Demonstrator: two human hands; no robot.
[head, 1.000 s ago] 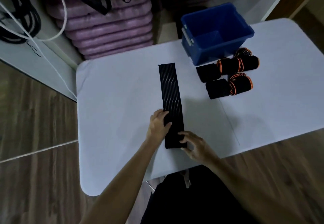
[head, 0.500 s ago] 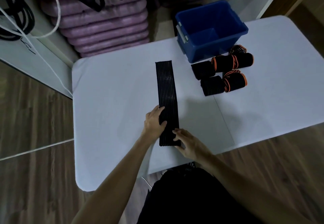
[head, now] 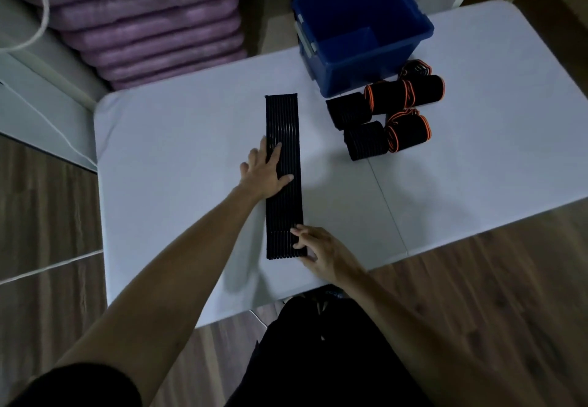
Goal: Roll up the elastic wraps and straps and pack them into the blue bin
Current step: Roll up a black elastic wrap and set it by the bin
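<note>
A long black ribbed elastic wrap [head: 283,120] lies flat and unrolled on the white table [head: 178,158], running away from me. My left hand [head: 265,172] lies flat on its middle, fingers straight, pressing it down. My right hand [head: 313,249] touches the wrap's near right corner with its fingertips. The blue bin [head: 359,29] stands at the table's far edge and looks empty. Beside it lie several rolled wraps: plain black rolls [head: 348,114] and black rolls with orange edges [head: 404,93].
A stack of purple cushions [head: 149,29] sits behind the table on the left, with a white cord [head: 38,18] beside it. Wooden floor surrounds the table. The table's near edge is just below my right hand.
My left hand has slid up the wrap from its near end to its middle, flattening it. My right hand stays at the near end. The view has shifted closer.
</note>
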